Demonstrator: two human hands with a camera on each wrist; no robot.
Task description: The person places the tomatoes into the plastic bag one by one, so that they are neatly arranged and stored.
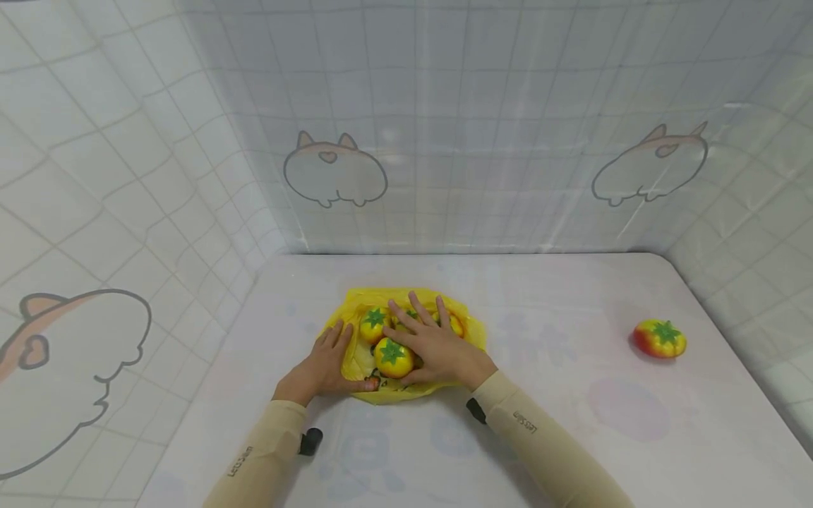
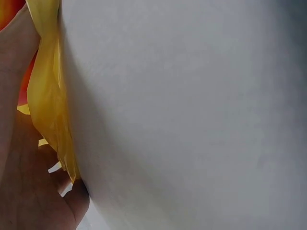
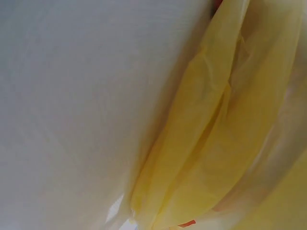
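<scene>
A yellow plastic bag [image 1: 476,331] lies spread with its mouth open, holding several yellow toy fruits with green star-shaped leaves. My left hand [image 1: 325,363] rests on the bag's left rim, fingers pointing away and thumb stretched along the near edge. In the left wrist view, the yellow plastic [image 2: 48,91] hangs beside that hand's fingers. My right hand [image 1: 438,349] lies spread over the fruits from the right. One yellow toy fruit [image 1: 394,358] sits between its thumb and index finger, and another toy fruit [image 1: 375,325] lies just beyond. Folded yellow plastic [image 3: 201,134] fills much of the right wrist view.
A red and yellow toy fruit [image 1: 659,339] with a green leaf lies apart on the right of the white table [image 1: 540,423]. Tile-patterned sheets [image 1: 470,176] printed with cartoon animals enclose the table's back and sides.
</scene>
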